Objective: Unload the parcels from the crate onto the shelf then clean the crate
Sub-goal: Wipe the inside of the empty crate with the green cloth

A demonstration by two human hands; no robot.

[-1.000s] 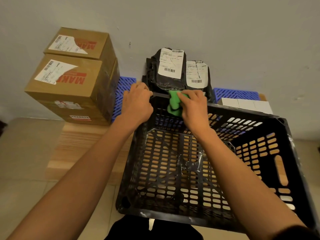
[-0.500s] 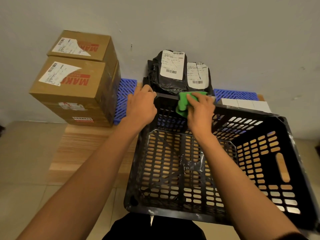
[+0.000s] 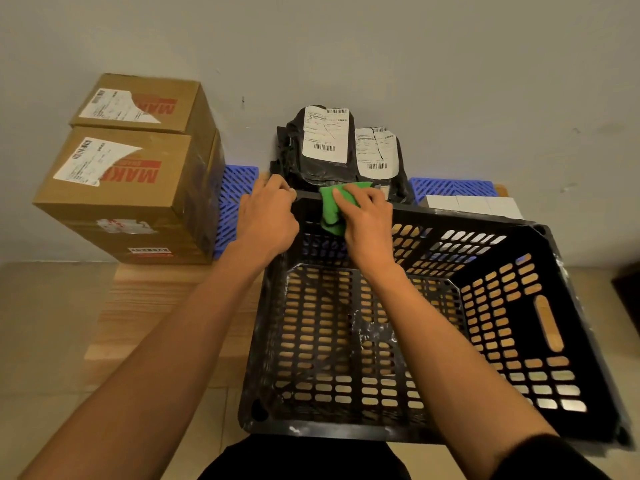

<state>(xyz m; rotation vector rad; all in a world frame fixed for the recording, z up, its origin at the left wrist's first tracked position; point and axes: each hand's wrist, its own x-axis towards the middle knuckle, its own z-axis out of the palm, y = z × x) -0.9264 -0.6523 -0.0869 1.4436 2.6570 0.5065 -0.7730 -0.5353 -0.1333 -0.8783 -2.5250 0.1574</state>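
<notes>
The left hand (image 3: 268,220) is curled over the far rim of the crate (image 3: 550,327) near its far-left corner, fingers wrapped over the edge and gripping it. Just beside it, the right hand (image 3: 365,220) presses a green cloth (image 3: 330,213) against the same far rim; its fingers lie fairly flat and spread across the cloth, which folds over the edge and hangs down the inside of the wall. The two hands sit close together without touching.

The crate is black plastic with slotted walls and a slotted floor, standing on the wooden bench (image 3: 156,306) with nothing inside it. Whitish smears mark the middle of its floor and parts of its rim. A long handle slot opens in the right wall.

Beyond the crate, against the wall, two black bagged parcels (image 3: 343,150) with white shipping labels stand upright side by side on the shelf. To the left, two brown cardboard boxes (image 3: 138,188) with red lettering and torn labels stand one behind the other. Blue slatted panels (image 3: 235,199) show between the boxes and the bags and again to the right of the bags, and a flat white box (image 3: 474,204) lies just past the crate's far-right rim.
</notes>
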